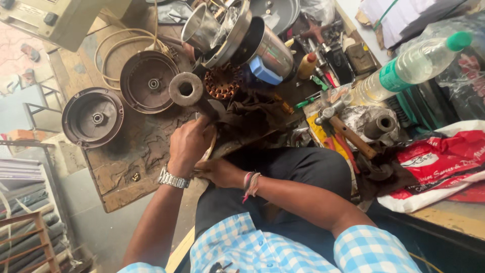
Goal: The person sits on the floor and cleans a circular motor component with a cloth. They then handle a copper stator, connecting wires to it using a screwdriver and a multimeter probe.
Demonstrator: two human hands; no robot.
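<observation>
While both hands work at the counter's [126, 172] near edge — a dark rag-wrapped part [237, 119] sits there.
Left hand [188, 144] clenches it steady; right hand [220, 172] beneath — grip hidden, cannot tell.

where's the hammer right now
In the head view the hammer lies on the bench's right side, below the plastic bottle, left of the red bag.

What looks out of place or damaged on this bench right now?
The copper-wound motor stator lies bare among steel mixer jars tipped on their sides, and two round brown end covers sit detached on the worn wooden board. Nothing looks spilled; a plastic bottle lies sideways, capped.
</observation>
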